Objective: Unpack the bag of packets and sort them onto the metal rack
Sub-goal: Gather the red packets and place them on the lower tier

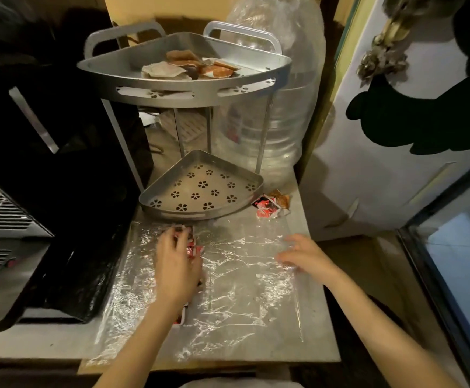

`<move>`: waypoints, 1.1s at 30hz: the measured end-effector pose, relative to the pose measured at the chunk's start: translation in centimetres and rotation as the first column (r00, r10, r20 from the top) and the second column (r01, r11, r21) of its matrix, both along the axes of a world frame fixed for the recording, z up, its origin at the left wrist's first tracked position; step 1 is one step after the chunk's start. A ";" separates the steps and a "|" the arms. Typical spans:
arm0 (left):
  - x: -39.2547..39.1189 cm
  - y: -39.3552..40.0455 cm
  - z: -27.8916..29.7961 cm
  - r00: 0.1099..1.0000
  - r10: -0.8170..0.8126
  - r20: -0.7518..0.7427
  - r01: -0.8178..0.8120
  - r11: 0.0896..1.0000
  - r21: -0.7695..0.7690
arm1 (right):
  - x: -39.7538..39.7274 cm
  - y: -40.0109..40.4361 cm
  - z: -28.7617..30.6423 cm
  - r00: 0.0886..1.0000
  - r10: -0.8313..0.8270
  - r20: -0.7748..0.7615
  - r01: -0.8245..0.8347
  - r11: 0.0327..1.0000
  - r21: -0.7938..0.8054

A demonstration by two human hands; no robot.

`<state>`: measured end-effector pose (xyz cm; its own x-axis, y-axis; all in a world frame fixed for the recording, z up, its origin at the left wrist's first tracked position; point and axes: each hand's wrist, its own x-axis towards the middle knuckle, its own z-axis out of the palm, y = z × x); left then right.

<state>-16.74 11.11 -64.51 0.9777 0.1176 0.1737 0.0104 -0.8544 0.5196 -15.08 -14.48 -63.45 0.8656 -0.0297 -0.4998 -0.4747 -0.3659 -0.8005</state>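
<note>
- left hand [176, 264] lies over a row of small red-and-white sachet packets [193, 249] on the flattened clear plastic bag [242, 275]; fingers curled down on the top packets, looks like a gathering grip, but whether any packet is actually pinched I cannot tell
- right hand [302, 254] is flat on the bag's right part, fingers relaxed and spread, holding nothing; reads as pinning the plastic down
- packet row runs roughly near-to-far under the left palm and wrist; one end pokes out by the wrist, the other past the fingertips, pointing toward the rack
- silver two-tier corner metal rack [189, 91] stands straight ahead on the grey table [320, 326]; its perforated lower tray [203, 189] is just beyond the left fingertips, so left hand is the nearer one; likely move is lift and carry forward
- upper tier already holds brown and orange sachets [191, 67]; lower tray bare
- loose red and brown packets [271, 204] lie on the table right of the lower tray, nearer the right hand
</note>
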 end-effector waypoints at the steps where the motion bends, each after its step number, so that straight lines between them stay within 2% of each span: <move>1: -0.4 -1.1 0.0 0.995 -0.084 0.045 0.082 0.996 0.039 | 0.0 0.1 0.3 1.000 0.010 0.029 -0.010 1.000 -0.024; 2: -0.8 -2.3 0.1 0.985 -0.167 0.034 0.164 0.984 0.062 | 0.1 0.3 0.4 0.997 0.022 0.072 -0.017 0.998 -0.062; 5: -1.8 -5.6 -0.5 0.920 -0.362 -0.147 0.379 0.919 0.106 | 0.4 0.9 0.4 0.973 0.041 0.227 0.016 0.969 -0.245; 7: -2.1 -7.0 -1.5 0.880 -0.407 -0.245 0.444 0.889 0.115 | 0.5 1.3 0.4 0.943 0.093 0.319 0.048 0.911 -0.409; 9: -2.3 -7.8 -2.4 0.867 -0.414 -0.278 0.458 0.881 0.117 | 1.0 1.8 0.6 0.907 0.192 0.375 0.034 0.854 -0.519; 14: -2.3 -7.9 -4.1 0.865 -0.407 -0.294 0.463 0.874 0.151 | 3.9 2.7 1.1 0.870 0.354 0.344 -0.081 0.790 -0.608; 18: -2.3 -8.0 -3.9 0.859 -0.405 -0.313 0.463 0.876 0.136 | 4.5 4.2 1.0 0.915 0.344 0.209 -0.069 0.646 -0.760; 21: -2.2 -7.9 -3.6 0.854 -0.409 -0.321 0.468 0.873 0.135 | 3.4 5.4 0.1 0.919 0.341 0.201 -0.043 0.591 -0.806; 23: -2.1 -7.9 -3.7 0.850 -0.418 -0.319 0.476 0.870 0.129 | 3.0 5.4 -0.1 0.922 0.335 0.193 -0.058 0.614 -0.788; 28: -1.9 -7.8 -3.8 0.851 -0.417 -0.319 0.478 0.867 0.141 | 2.7 3.1 1.0 0.940 0.168 0.296 0.042 0.806 -0.591; 30: -1.9 -7.7 -3.9 0.852 -0.418 -0.314 0.481 0.863 0.155 | 2.6 1.5 1.5 0.965 0.040 0.259 0.094 0.872 -0.481; 33: -1.9 -7.6 -4.2 0.849 -0.424 -0.316 0.487 0.860 0.155 | 2.3 -1.0 2.1 0.980 -0.135 0.148 0.184 0.902 -0.391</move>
